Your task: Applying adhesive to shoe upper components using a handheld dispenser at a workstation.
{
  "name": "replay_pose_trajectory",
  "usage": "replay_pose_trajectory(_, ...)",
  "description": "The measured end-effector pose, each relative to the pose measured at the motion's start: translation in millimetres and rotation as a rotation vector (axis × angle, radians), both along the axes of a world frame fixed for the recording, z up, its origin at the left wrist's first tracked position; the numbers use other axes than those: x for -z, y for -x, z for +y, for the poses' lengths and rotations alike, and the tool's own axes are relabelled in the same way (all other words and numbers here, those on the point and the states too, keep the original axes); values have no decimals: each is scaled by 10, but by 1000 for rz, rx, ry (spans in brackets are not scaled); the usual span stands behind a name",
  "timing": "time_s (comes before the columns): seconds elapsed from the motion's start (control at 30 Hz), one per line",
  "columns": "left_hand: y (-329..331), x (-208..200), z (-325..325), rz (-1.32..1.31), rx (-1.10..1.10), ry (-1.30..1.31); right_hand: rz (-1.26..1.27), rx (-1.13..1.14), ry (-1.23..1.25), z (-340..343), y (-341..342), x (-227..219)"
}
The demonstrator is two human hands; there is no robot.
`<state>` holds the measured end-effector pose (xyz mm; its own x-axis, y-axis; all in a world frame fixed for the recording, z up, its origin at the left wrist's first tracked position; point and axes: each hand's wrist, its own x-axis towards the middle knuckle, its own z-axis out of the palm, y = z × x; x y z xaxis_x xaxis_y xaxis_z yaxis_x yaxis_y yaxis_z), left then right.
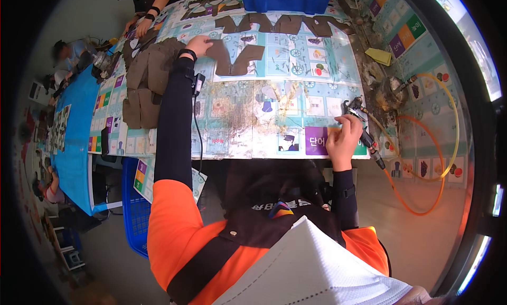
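Toward the far left of the table (222, 112), the left hand (199, 45) has thumb and fingers closed on the left corner of a forked brown piece (232, 59); pinching just the corner leaves most of its face uncovered. Near the right edge, the right hand (344, 139) is half-curled beside a spray gun (353, 107); whether it grips or touches the gun I cannot tell. The gun sits on that side probably to suit this hand, and its orange hose (422, 212) and yellow hose (455, 104) loop off rightward, away from the pieces.

Left of the brown piece, a pile of brown pieces (153, 67) overlaps, likely stacked to save room within the left arm's reach. Farther off, a row of similar pieces (285, 24) lies flat, mostly spread sideways, before a blue bin (288, 1). At the far left, a co-worker's hand (143, 27) reaches over the table.
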<state>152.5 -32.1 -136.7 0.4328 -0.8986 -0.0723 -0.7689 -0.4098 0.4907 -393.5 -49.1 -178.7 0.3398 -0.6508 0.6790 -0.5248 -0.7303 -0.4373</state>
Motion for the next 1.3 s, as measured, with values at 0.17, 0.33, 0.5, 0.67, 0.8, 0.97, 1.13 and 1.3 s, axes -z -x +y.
replay_pose_trajectory(0.17, -215, 331, -68, -246, -222, 5, 31, 1, 19, 5, -13, 15)
replay_pose_trajectory(0.33, -275, 353, -38, -195, -280, -116, 5, 25, -3, -6, -9, 37)
replay_pose_trajectory(0.5, -305, 383, -31, -280, -212, 15, 10, 3, -19, 0, -9, 38)
replay_pose_trajectory(0.67, -309, 424, -92, -326, -287, 77, 0, -32, -20, 29, 29, 25)
replay_pose_trajectory(0.8, -309, 467, -26, -367, -302, 95, -42, -101, -57, 100, 48, 33)
replay_pose_trajectory(0.97, -90, 302, 196, -447, -303, 142, -78, -76, -77, 152, 39, 79)
replay_pose_trajectory(1.13, 407, -114, 712, -233, -163, 313, -28, -97, -70, 155, 35, 115)
replay_pose_trajectory(1.3, 457, -471, 1597, -32, -165, 361, -55, -55, -101, 210, -17, 132)
